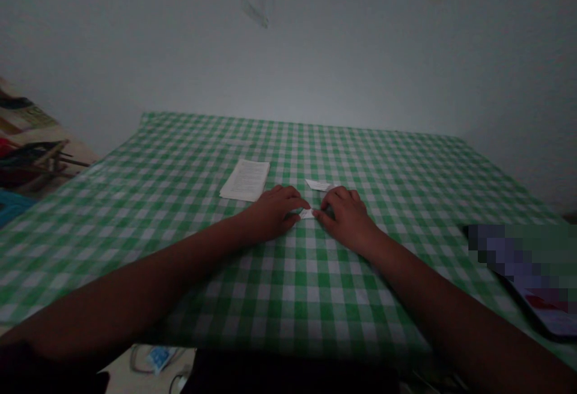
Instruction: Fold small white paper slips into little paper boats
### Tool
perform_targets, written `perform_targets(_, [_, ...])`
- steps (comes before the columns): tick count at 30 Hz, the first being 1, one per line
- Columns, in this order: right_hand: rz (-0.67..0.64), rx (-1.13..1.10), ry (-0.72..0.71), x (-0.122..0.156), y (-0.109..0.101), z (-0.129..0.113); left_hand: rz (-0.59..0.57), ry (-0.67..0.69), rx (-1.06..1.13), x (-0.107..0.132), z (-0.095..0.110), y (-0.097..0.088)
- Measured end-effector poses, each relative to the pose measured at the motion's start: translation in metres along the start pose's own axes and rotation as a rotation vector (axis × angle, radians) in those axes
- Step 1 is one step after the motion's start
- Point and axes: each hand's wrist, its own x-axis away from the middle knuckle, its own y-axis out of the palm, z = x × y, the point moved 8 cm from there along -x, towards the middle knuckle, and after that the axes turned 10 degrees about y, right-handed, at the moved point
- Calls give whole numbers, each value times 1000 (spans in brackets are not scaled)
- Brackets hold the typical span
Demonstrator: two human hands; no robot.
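Observation:
Between my two hands is a small piece of folded white paper point(307, 214), low on the checked cloth. My left hand point(276, 211) grips its left side, thumb and forefinger closed on it. From the other side my right hand point(346, 215) pinches the right end with thumb and fingertips. Just beyond the right hand's fingers lies another printed paper piece point(317, 185), pointed at its left end and partly hidden by that hand. A stack of printed paper sheets point(246, 179) rests beyond my left wrist.
A green-and-white checked tablecloth point(356, 304) covers the table, which meets a pale wall point(306, 69). At the right edge lies a dark-edged device with a screen point(541, 304), partly blurred out. A blue packet point(160, 358) is on the floor below the front edge.

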Motion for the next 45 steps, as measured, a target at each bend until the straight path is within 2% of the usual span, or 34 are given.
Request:
perform_targets(10, [60,-6,82,-1,5,1,56,-48,19,2,-11,2])
perform_targets(15, [50,-32,99,-4,7,4,44,-48,48,2,-14,3])
perform_targets(23, [18,-109,93,-13,4,24,-1,-63,59,2,-16,2])
perform_targets(28, [4,-179,64,-15,-3,36,32,-41,51,4,-13,0])
perform_targets(31, [-20,-277,5,-12,-11,29,92,-49,42,2,-10,-2])
perform_targets(33, [-65,-317,-82,-5,-15,14,134,-73,30,1,-9,-3])
perform_targets(35, [-149,-256,-225,6,-15,-8,158,-94,18,-1,-10,-3])
perform_targets(37, [-235,-109,-292,16,-9,-22,156,-96,14,-2,-11,-1])
perform_targets(41, [-229,88,-259,23,-7,-23,80,-73,22,-3,-14,2])
perform_targets(45, [-212,106,-213,22,-9,-16,-20,-17,71,1,-17,1])
